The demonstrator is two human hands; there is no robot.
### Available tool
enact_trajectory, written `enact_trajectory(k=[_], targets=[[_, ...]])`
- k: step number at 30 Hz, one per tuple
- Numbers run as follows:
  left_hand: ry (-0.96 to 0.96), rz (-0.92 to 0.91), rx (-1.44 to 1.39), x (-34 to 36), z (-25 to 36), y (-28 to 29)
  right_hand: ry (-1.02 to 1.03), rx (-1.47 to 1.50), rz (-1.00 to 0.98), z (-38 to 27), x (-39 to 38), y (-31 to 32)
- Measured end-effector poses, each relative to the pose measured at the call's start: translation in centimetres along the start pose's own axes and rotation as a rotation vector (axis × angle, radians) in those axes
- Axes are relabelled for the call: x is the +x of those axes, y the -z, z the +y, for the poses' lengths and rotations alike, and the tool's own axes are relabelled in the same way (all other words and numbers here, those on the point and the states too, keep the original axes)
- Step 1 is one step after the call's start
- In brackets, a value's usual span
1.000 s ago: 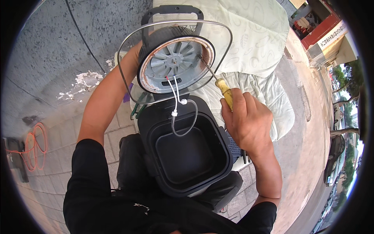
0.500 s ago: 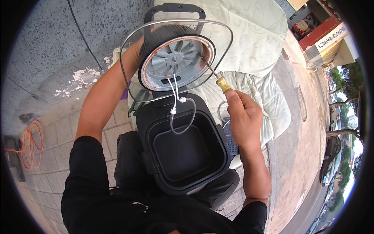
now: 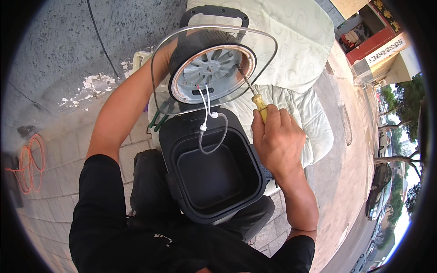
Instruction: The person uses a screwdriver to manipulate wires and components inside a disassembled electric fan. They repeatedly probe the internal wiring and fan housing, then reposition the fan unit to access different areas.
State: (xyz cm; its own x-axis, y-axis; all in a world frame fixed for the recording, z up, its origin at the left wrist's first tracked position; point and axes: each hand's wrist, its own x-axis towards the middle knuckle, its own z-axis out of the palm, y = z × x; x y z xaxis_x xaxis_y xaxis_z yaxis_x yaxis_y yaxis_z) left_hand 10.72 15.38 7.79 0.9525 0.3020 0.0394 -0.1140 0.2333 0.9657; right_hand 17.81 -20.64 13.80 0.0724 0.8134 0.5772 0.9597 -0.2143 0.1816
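Note:
My right hand (image 3: 282, 139) is closed round the yellow handle of a screwdriver (image 3: 259, 103). The screwdriver's shaft slants up into a round black appliance head (image 3: 205, 40), its tip against the inner right rim. Inside sits a grey metal fan plate (image 3: 207, 68) with rust round its edge. My left hand (image 3: 171, 51) grips the head from behind at its left side, its fingers mostly hidden. A bent metal tube ring (image 3: 276, 50) surrounds the open face. White-sleeved wires (image 3: 208, 102) run from the plate to a loop of tube (image 3: 226, 132) hanging over a black square pot body (image 3: 207, 182).
Pale quilted cloth (image 3: 300, 59) lies under and behind the appliance. Green-handled pliers (image 3: 159, 120) rest to its left, and a perforated dark panel (image 3: 267, 172) at its right. An orange cable (image 3: 31, 164) is coiled on the paving by the grey wall (image 3: 59, 54).
My right hand has turned over on the screwdriver handle, knuckles now upward. The appliance head and the screwdriver appear shifted slightly right; the tip stays at the inner right rim.

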Motion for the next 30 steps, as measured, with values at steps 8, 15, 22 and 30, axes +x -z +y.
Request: enact_trajectory(k=[8,15,22,30], targets=[[-0.004,-0.015,0.01,-0.8,-0.6,0.3,-0.114,0.16,0.026,-0.6,-0.3,-0.5],[-0.013,-0.016,0.014,-1.1,-0.8,0.5,-0.29,0.326,0.022,-1.5,-0.8,-0.9],[0.001,-0.027,-0.008,-0.9,-0.2,1.3,-0.412,0.34,0.005,-2.4,-0.7,-1.4],[-0.041,-0.009,-0.142,-2.6,-0.2,4.5,-0.439,0.404,0.007,-1.4,-4.6,2.9]])
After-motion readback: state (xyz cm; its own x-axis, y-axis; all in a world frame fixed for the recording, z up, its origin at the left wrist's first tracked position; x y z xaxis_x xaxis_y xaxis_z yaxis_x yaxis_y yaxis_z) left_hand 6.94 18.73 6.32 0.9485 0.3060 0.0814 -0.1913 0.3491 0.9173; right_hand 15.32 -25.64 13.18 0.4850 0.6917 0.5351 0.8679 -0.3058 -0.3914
